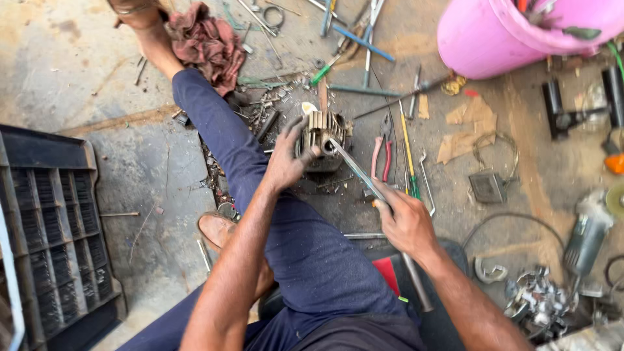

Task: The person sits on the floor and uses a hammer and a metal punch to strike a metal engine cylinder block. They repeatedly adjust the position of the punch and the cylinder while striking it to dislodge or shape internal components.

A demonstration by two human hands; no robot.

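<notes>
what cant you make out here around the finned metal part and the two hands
- Head view: the near side of the finned metal part is hidden by the left hand.
- The metal rod's tip vanishes into the part; its lower end is partly covered by the right hand.
- The pink bucket is cut off by the top edge, contents unclear.
- Small scrap by the rag is too small to identify.

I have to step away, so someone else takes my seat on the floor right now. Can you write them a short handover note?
Left hand: gripping the finned metal cylinder on the floor, steadying it.
Right hand: holding a long metal rod, its tip in the cylinder's bore.
Nearby: red-handled pliers, a green and yellow screwdriver, a pink bucket, and an angle grinder.
Done or left: can't tell.
</notes>
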